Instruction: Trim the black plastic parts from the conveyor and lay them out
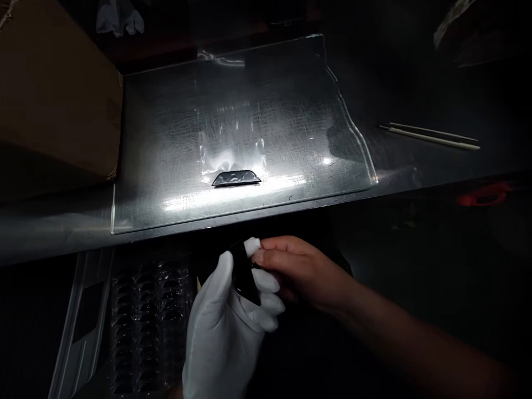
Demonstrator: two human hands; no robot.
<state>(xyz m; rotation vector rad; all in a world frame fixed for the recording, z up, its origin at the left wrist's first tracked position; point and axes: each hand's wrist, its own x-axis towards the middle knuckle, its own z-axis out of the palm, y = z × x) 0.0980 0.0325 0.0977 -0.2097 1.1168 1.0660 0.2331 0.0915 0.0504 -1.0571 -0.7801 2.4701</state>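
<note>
My left hand (233, 327), in a white glove, grips a glossy black flat piece (244, 274) with slanted ends, held tilted between thumb and fingers just below the bench edge. Bare and ungloved, my right hand (295, 263) pinches thumb and forefinger together at the piece's right side, against the gloved fingertips. What those fingers hold, if anything, is too small to make out. On the glass sheet (166, 127) lies a similar black trapezoid piece (236, 178), at the lower end of a clear plastic film (230, 152).
A cardboard box (58, 100) stands at the left. Thin sticks (432, 137) lie on the bench at the right. Below left is a clear tray (145, 327) with several dark curved pieces. A red object (484, 195) shows dimly at the right, white cloth (118, 19) at the back.
</note>
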